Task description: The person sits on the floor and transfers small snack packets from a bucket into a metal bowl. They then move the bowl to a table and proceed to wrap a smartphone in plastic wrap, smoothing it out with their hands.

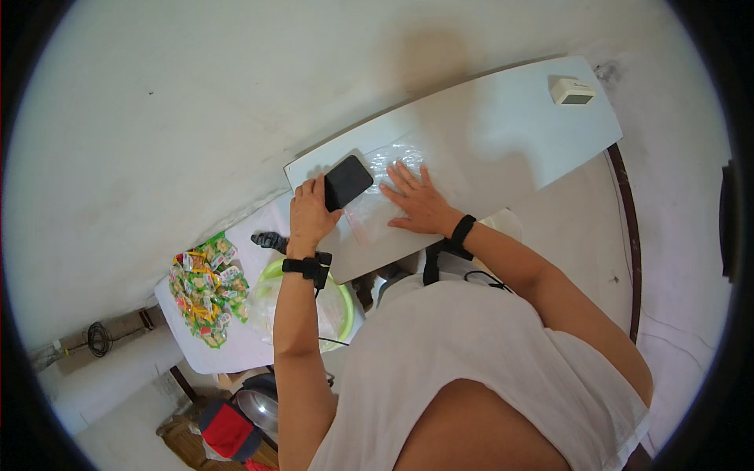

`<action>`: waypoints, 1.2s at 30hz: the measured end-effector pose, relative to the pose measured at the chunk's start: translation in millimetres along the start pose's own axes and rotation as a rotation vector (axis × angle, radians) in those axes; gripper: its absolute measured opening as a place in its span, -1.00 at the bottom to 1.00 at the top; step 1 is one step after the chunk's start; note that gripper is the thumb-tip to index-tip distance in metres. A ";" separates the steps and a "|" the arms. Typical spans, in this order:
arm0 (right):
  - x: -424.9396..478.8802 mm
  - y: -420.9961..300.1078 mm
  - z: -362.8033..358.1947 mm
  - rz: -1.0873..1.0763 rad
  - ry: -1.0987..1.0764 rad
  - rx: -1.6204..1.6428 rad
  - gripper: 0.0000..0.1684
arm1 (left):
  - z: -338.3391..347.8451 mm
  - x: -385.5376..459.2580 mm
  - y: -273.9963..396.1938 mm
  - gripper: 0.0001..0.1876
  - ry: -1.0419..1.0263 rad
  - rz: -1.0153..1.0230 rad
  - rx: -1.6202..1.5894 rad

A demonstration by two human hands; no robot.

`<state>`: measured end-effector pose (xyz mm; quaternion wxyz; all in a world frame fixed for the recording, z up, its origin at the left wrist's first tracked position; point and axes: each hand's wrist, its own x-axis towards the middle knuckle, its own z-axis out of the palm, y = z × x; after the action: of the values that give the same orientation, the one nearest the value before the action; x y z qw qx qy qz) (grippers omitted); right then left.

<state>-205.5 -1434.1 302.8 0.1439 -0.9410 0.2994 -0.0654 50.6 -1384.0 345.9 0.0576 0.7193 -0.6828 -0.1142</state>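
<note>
My left hand has hold of the near left end of a black smartphone, with fingers along one edge and the thumb by the other. The phone is over a white tabletop. To its right, my right hand rests palm down with fingers spread on a clear plastic bag. A pink strip shows on the plastic between my hands. Part of the bag is hidden under the right hand.
Left of the board, several small snack packets are heaped on a white-covered table. A green-rimmed basin holds clear plastic. A dark object lies by my left wrist. A cream box-shaped device sits at the far right. The wall borders the tables.
</note>
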 end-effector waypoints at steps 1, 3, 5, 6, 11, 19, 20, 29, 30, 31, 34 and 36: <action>0.7 0.1 2.7 0.002 0.000 -0.001 -0.11 | 3.8 1.7 -1.5 -0.12 -0.005 -0.018 0.010; 2.0 0.0 8.4 0.001 0.010 -0.009 -0.12 | 8.3 3.7 -4.4 -0.12 -0.019 -0.054 0.031; 3.2 -0.6 12.9 -0.004 0.030 -0.023 -0.14 | 10.1 3.0 -7.4 -0.11 -0.039 -0.090 0.051; 3.1 -1.0 13.8 0.005 0.028 -0.013 -0.14 | 11.0 2.7 -7.9 -0.11 -0.033 -0.089 0.048; 1.0 1.3 10.7 0.057 0.066 0.104 -0.19 | 17.5 1.3 -5.2 -0.12 -0.015 -0.077 0.044; 15.0 28.7 -10.4 0.115 0.182 0.039 -0.29 | 50.2 4.7 80.0 -0.22 0.095 0.174 -0.057; 17.5 33.6 -14.2 0.145 0.156 -0.015 -0.29 | 56.5 5.0 85.6 -0.23 0.087 0.174 -0.084; 9.2 83.6 -4.5 0.264 0.021 -0.042 -0.22 | 77.6 7.0 94.2 -0.21 0.085 0.178 0.013; 7.8 83.7 -4.4 0.251 0.037 -0.036 -0.22 | 75.4 6.7 96.2 -0.20 0.086 0.174 0.026; 6.8 83.8 -4.6 0.251 0.046 -0.039 -0.22 | 74.0 7.3 99.8 -0.20 0.073 0.200 0.004; 6.1 83.1 -5.1 0.248 0.064 -0.045 -0.21 | 77.4 7.3 119.7 -0.20 0.048 0.288 -0.037; 6.8 83.4 -3.6 0.243 0.068 -0.043 -0.21 | 87.1 3.3 125.6 -0.20 0.023 0.271 -0.055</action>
<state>-246.2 -1503.9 280.6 0.1205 -0.8978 0.4173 -0.0727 -92.2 -1388.5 291.3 0.1001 0.6198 -0.7697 -0.1158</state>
